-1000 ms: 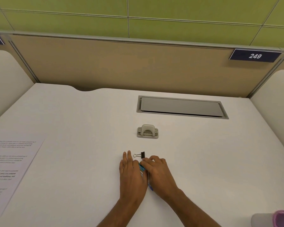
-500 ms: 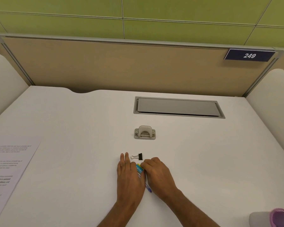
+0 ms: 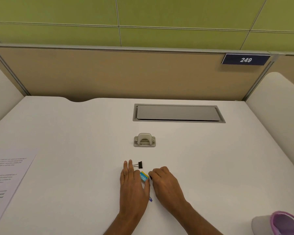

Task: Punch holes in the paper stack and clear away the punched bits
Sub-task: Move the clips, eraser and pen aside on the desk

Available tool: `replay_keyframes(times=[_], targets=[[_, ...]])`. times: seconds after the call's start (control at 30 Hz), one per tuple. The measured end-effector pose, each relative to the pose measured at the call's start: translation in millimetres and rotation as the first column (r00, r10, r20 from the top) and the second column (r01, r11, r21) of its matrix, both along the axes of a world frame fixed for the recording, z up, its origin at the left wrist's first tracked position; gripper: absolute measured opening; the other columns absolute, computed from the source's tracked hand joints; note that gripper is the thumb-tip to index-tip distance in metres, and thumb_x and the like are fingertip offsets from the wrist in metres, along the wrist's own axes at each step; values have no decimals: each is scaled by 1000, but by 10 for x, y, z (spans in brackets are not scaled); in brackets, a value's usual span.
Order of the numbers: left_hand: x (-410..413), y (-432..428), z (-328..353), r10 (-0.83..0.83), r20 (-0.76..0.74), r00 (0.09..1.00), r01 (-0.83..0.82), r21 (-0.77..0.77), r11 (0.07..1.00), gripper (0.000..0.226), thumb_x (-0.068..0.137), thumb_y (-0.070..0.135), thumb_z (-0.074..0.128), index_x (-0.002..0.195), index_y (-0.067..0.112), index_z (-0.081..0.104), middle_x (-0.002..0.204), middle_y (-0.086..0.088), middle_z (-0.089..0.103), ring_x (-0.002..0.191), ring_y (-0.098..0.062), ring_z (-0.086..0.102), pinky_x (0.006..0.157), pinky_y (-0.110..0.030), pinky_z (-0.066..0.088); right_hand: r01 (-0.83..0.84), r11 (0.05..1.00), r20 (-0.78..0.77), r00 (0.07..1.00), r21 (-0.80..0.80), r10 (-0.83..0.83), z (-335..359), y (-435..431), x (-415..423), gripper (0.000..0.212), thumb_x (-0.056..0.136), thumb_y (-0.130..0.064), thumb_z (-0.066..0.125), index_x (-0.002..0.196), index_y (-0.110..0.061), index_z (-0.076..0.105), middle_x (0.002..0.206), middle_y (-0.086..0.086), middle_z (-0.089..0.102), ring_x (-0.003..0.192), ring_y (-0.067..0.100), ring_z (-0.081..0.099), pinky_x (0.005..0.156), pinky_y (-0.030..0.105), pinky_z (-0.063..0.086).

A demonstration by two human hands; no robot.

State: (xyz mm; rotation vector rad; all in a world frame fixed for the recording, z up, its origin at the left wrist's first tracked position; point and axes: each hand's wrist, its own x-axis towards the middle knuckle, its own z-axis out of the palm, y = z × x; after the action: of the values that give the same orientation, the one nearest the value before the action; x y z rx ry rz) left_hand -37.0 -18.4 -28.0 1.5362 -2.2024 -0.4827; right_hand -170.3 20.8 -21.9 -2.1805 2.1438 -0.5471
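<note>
A beige hole punch stands at the middle of the white desk, well beyond both hands. Printed paper lies at the desk's left edge, away from the hands. My left hand rests flat on the desk with straight fingers, its fingertips beside a black binder clip. My right hand sits just right of it with curled fingers. Between the hands lies a small blue and yellow box. A small dark bit shows at the right fingertips; whether they pinch it is unclear.
A blue pen tip pokes out from under my left hand. A grey cable hatch is set into the desk behind the punch. A grey container with a purple rim stands at the bottom right corner. Beige partitions enclose the desk.
My right hand has slid slightly to the right, uncovering more of the blue and yellow box. The left hand stays flat in place.
</note>
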Motion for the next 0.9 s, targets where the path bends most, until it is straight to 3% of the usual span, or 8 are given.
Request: replay_keyframes(times=[0.1, 0.37, 0.47, 0.53, 0.6, 0.67, 0.9], targets=[[-79, 43, 20, -24, 16, 1000, 25, -55, 998, 44, 83, 33, 76, 115, 3, 68, 152, -19, 45, 146, -35, 34, 116, -47, 33, 32, 999, -20, 999, 5, -32, 17, 58, -67, 43, 52, -28, 97, 88, -16, 77, 80, -1, 76, 67, 14, 69, 55, 22, 58], [-193, 133, 28, -25, -10, 1000, 25, -31, 999, 41, 90, 38, 66, 120, 9, 63, 160, -13, 34, 153, -28, 18, 122, -41, 18, 35, 999, -38, 999, 27, -34, 67, 201, -206, 37, 59, -25, 94, 90, -16, 78, 82, 0, 76, 69, 13, 69, 56, 21, 57], [-202, 144, 38, -34, -6, 999, 34, -40, 999, 40, 89, 36, 68, 118, 9, 64, 159, -14, 35, 153, -29, 19, 122, -42, 21, 36, 996, -41, 999, 77, -33, 84, 228, -213, 41, 60, -29, 94, 96, -17, 78, 83, -1, 76, 70, 13, 69, 55, 20, 57], [-199, 149, 42, -32, -9, 999, 32, -50, 998, 40, 88, 35, 70, 117, 8, 65, 159, -14, 36, 152, -30, 21, 121, -43, 22, 41, 989, -54, 998, 139, -34, 110, 215, -202, 38, 72, -31, 87, 105, -17, 75, 92, 2, 75, 81, 15, 67, 62, 23, 58], [-190, 153, 37, -30, -9, 1000, 29, -48, 998, 41, 88, 34, 70, 118, 7, 64, 158, -15, 37, 151, -31, 22, 121, -45, 24, 42, 973, -60, 998, 227, -29, 133, 180, -180, 33, 95, -29, 63, 124, -15, 63, 116, 8, 67, 104, 20, 59, 80, 29, 55], [-180, 156, 31, -28, -7, 1000, 27, -45, 999, 42, 87, 33, 71, 119, 6, 64, 158, -16, 37, 151, -32, 23, 120, -47, 26, 39, 966, -70, 997, 255, -22, 125, 138, -172, 34, 102, -27, 49, 133, -14, 54, 128, 10, 57, 116, 21, 49, 89, 31, 49], [-150, 147, 52, -26, 18, 1000, 27, -43, 999, 47, 81, 29, 79, 117, 2, 67, 153, -19, 44, 145, -37, 34, 115, -46, 29, 90, 941, -95, 994, 326, -62, 146, 28, -144, 32, 102, -16, 50, 134, -11, 52, 132, 12, 53, 120, 24, 46, 91, 33, 48]])
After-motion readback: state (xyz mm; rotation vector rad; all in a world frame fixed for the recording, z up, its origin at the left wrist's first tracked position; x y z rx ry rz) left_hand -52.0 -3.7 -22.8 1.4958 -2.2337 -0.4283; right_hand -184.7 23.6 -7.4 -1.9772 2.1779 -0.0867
